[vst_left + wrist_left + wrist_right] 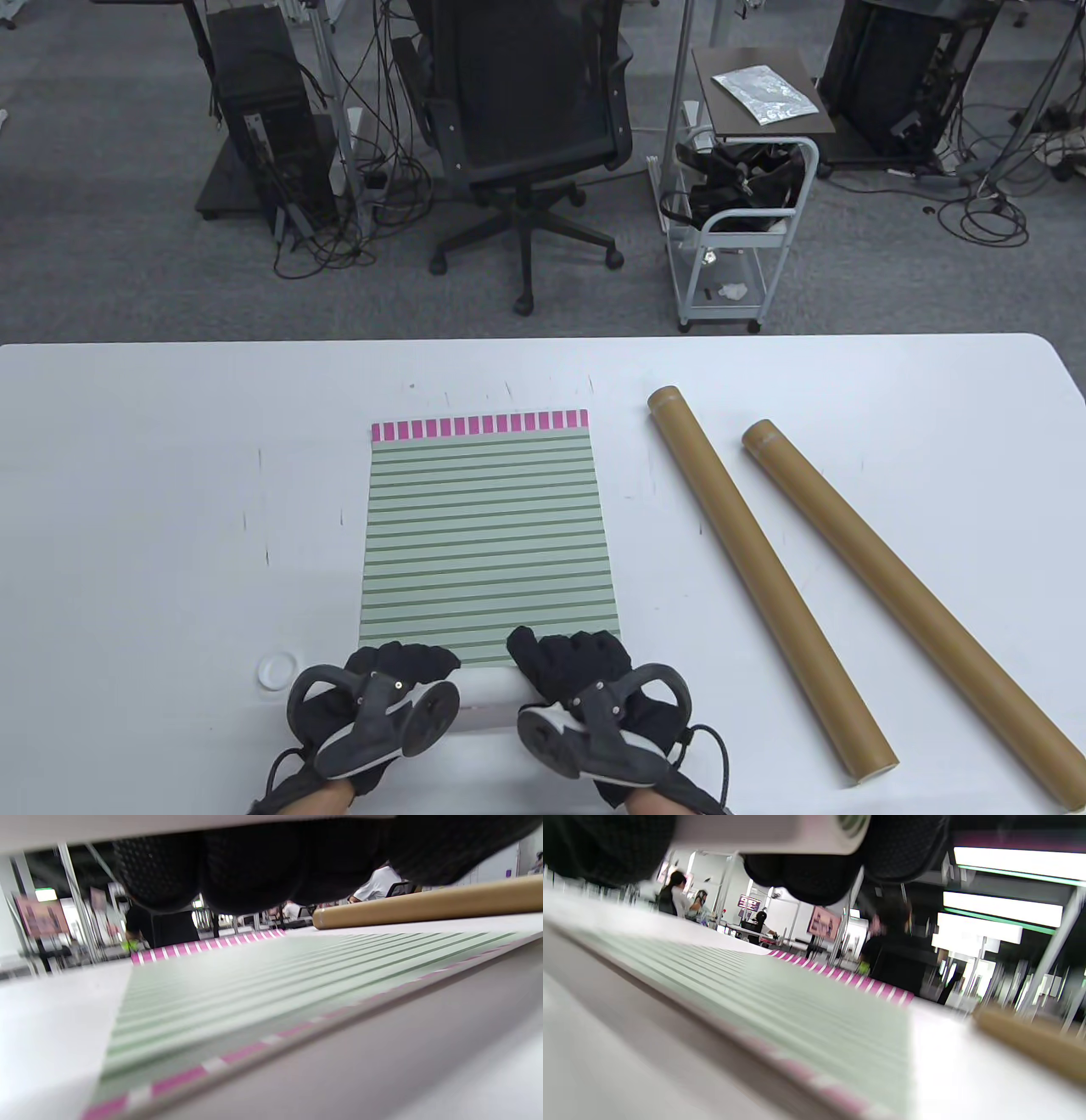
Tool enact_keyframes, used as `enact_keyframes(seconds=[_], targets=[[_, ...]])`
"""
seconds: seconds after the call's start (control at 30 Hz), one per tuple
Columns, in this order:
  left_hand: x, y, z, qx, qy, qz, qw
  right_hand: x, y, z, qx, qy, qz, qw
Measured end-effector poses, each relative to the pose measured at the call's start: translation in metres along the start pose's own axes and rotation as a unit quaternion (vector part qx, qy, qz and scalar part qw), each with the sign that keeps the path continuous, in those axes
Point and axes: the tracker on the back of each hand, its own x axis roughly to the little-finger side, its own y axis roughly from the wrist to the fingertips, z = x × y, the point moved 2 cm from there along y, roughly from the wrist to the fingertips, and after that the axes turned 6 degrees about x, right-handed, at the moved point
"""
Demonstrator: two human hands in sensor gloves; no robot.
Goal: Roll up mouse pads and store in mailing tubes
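Striped mouse pad (488, 526) half rolled, two cardboard tubes (764, 577) beside

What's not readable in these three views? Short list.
- Table view: left hand and right hand with their trackers cover the rolled end of the mouse pad; how far it is rolled is hidden.
- Table view: the right mailing tube is cut off by the bottom-right corner, so its near end is unseen.
- Right wrist view: the tube is a blur, with no detail.
- Table view: the white cap is too small to tell what it fits.
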Motion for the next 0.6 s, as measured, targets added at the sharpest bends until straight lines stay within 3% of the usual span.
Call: enact_keyframes(seconds=[0.07,0.17,0.4,0.6], targets=[[0.006,0.003,0.005,0.042,-0.031,0.012,0.999,-0.009,-0.001,0.001,0.027,-0.049,0.022,0.998],[0.011,0.006,0.015,0.093,-0.069,0.032,0.993,-0.017,0.000,-0.001,0.016,-0.041,0.039,0.998],[0.003,0.003,0.008,0.046,0.010,0.026,0.999,-0.013,0.002,-0.006,-0.026,0.027,0.026,0.999],[-0.012,-0.005,-0.003,-0.049,0.092,-0.002,0.995,0.004,0.003,-0.012,-0.062,0.128,-0.023,0.990]])
